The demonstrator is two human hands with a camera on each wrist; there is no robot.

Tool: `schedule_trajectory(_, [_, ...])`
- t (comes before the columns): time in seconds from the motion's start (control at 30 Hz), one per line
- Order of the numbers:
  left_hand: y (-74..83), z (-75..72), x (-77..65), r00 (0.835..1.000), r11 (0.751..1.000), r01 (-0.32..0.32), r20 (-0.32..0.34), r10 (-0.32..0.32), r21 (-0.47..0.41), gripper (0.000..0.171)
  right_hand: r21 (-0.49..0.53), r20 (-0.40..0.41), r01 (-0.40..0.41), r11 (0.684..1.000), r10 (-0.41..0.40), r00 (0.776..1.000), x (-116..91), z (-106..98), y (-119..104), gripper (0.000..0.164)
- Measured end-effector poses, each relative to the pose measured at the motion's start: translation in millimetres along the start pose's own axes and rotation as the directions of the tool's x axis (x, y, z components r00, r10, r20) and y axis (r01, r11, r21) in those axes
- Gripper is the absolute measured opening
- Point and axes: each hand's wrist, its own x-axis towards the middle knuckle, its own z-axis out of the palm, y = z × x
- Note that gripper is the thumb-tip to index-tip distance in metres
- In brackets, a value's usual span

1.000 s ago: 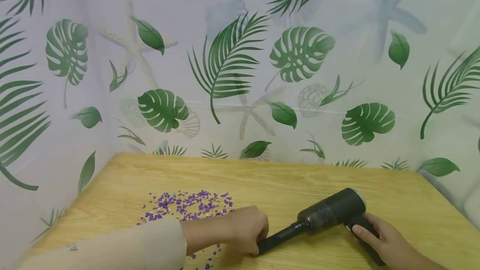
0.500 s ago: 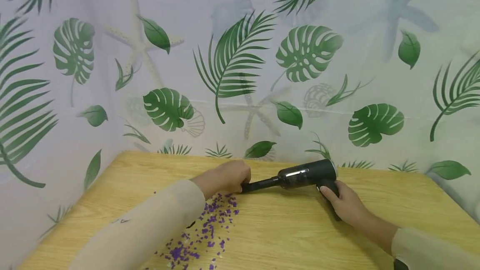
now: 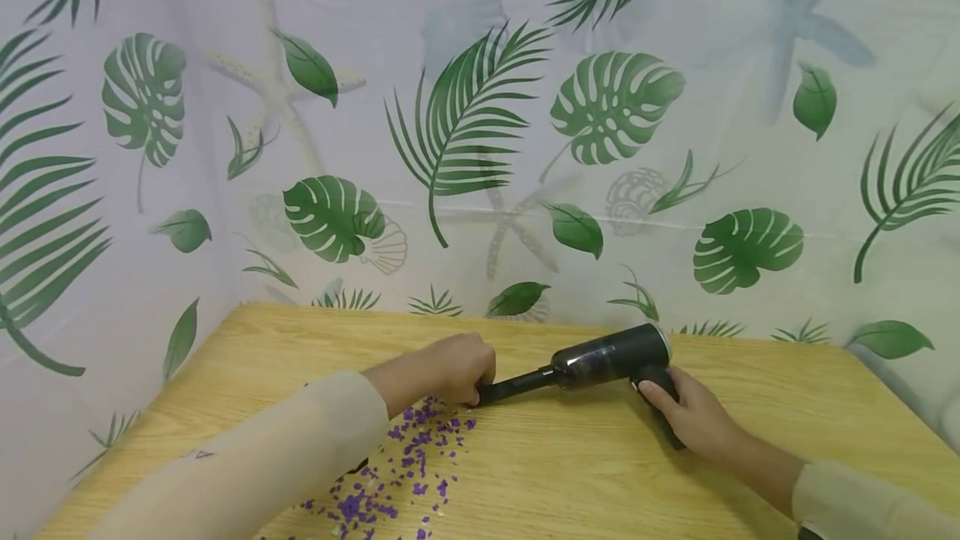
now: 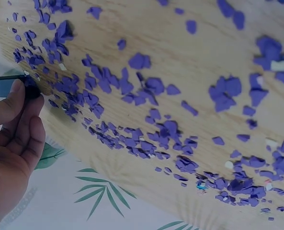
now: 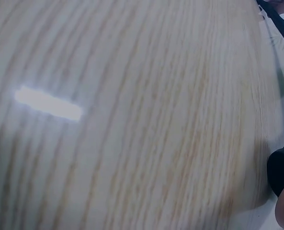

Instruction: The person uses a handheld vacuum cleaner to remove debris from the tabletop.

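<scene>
A black handheld vacuum cleaner [image 3: 600, 359] with a clear dust cup and a long narrow nozzle [image 3: 517, 387] is held low over the table, nozzle pointing left. My right hand [image 3: 697, 415] grips its handle [image 3: 663, 407]. My left hand [image 3: 461, 367] pinches the nozzle near its tip, thumb and fingers around it, as the left wrist view shows at the nozzle end [image 4: 31, 88]. Purple paper scraps [image 3: 420, 457] lie scattered beneath and beside the left forearm; the sleeve hides part of them. In the left wrist view, the scraps [image 4: 146, 88] spread right up to the nozzle mouth.
The wood-grain table [image 3: 600, 473] reaches back to a pale curtain [image 3: 480, 123] printed with green leaves, which also hangs along the left side. A bright light reflection [image 5: 48, 103] shows on the tabletop in the right wrist view.
Both hands first carried the vacuum cleaner away from me and left, toward the back of the table. Since then, the nozzle tip has come slightly nearer and left. Both grips are kept.
</scene>
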Motion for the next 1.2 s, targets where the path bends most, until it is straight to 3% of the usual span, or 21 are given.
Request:
schedule_trajectory(0.27, [6.0,0.5,-11.5,1.0,0.999,-0.014,0.028,0.015,-0.044,0.004,0.043,0.022,-0.002,0.999,0.001,1.0,-8,1,-2,0.047])
schedule_trajectory(0.53, [10.3,-1.3,-27.4,0.98,0.983,0.063,0.195,-0.028,-0.175,0.013,0.096,0.062,-0.007,0.995,0.001,0.998,-18,10,-8,0.042])
schedule_trajectory(0.87, [8.3,-10.0,-49.0,0.954,0.953,0.004,0.286,0.087,-0.303,0.025,0.168,0.108,-0.028,0.985,0.009,0.994,-31,18,-20,0.047])
schedule_trajectory(0.93, [6.3,-9.9,-50.8,0.955,0.954,-0.017,0.277,0.104,-0.299,0.026,0.179,0.11,-0.033,0.983,0.013,0.994,-32,19,-20,0.046])
schedule_trajectory(1.03, [0.8,-11.2,-47.7,0.971,0.965,-0.026,0.224,0.087,-0.26,0.026,0.171,0.088,-0.046,0.984,0.031,0.996,-30,19,-21,0.046])
schedule_trajectory(1.2, [-18.8,-13.9,-23.4,0.998,0.975,0.024,0.066,-0.01,-0.222,0.015,0.094,-0.011,-0.045,0.995,0.046,0.999,-16,14,-18,0.046])
